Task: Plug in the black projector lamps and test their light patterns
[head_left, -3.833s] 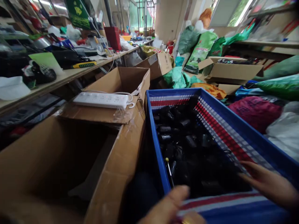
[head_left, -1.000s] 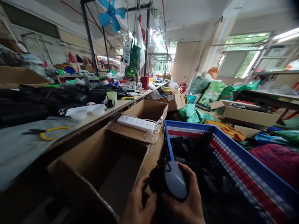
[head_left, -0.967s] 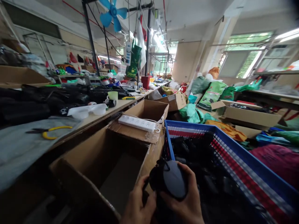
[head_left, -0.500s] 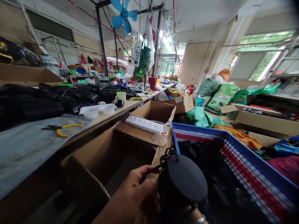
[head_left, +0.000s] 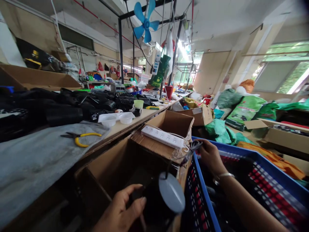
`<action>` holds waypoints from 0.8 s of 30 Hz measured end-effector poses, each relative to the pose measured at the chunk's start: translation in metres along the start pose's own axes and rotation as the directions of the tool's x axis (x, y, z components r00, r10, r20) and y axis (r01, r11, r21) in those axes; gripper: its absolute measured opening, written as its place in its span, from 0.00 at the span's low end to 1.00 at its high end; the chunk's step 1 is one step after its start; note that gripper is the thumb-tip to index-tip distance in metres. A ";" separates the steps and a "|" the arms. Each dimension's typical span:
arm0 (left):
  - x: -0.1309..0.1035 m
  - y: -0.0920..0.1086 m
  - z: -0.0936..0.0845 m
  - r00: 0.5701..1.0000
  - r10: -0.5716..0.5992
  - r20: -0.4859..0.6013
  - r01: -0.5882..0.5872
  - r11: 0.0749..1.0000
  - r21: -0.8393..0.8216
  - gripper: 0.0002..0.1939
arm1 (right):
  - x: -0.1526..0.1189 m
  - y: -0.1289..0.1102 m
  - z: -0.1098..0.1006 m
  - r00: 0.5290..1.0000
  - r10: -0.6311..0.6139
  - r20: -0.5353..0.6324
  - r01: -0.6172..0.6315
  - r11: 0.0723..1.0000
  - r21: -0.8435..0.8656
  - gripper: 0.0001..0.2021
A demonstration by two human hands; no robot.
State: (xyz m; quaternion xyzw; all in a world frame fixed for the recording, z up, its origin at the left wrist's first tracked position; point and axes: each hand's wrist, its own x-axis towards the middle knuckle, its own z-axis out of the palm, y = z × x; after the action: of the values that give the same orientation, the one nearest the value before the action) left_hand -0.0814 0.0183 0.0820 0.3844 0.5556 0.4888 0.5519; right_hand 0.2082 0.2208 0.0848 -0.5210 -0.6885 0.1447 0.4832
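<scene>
A black cylindrical device with a flat round end [head_left: 172, 192] is tilted over the edge of a cardboard box. My left hand [head_left: 124, 207] grips it from the left, thumb and forefinger at its side; the other fingers are mostly hidden. Up and to the right, my right hand [head_left: 212, 158], with a silvery bangle at the wrist, pinches a bundled dark cable [head_left: 191, 150], slightly blurred. That cable seems to run down to the round end of the device. Beneath my right arm is a blue plastic crate [head_left: 205, 196] holding dark items.
An open cardboard box [head_left: 109, 158] stands at the table edge, and a white power strip [head_left: 162, 136] lies on a box flap behind it. Yellow-handled pliers [head_left: 82, 138] rest on grey sheeting [head_left: 48, 154]. Black items [head_left: 65, 112] are heaped on the table, beside white plastic trays [head_left: 116, 118].
My right hand has come up from under the device and now holds the cable out to the right. The device and my left hand have shifted left and down; the view has turned slightly left.
</scene>
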 end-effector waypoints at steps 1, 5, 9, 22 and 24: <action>0.008 -0.004 0.002 1.000 -0.006 -0.028 0.004 0.998 -0.056 0.31 | 0.018 -0.002 0.009 0.999 -0.021 0.050 0.019 0.999 0.041 0.13; 0.039 -0.013 0.014 0.990 -0.038 -0.136 0.003 0.968 -0.251 0.30 | 0.069 0.002 0.056 0.966 -0.102 0.237 0.110 0.994 -0.020 0.14; 0.064 -0.014 0.020 0.988 -0.055 -0.145 0.008 0.953 -0.303 0.31 | 0.092 0.009 0.089 0.946 -0.125 0.299 0.175 0.974 -0.146 0.09; 0.092 -0.022 0.011 0.995 -0.063 -0.079 0.034 0.946 -0.321 0.24 | 0.122 0.003 0.092 0.827 -0.263 0.497 0.411 0.886 -0.215 0.09; 0.094 -0.025 0.011 0.992 -0.070 -0.100 0.035 0.949 -0.315 0.25 | 0.122 0.004 0.092 0.819 -0.268 0.507 0.423 0.880 -0.217 0.09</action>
State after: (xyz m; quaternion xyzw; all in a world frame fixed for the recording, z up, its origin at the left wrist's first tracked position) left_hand -0.0766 0.1047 0.0369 0.2497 0.5109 0.5761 0.5871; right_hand 0.1366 0.3556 0.0997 -0.4070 -0.8813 0.0596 0.2325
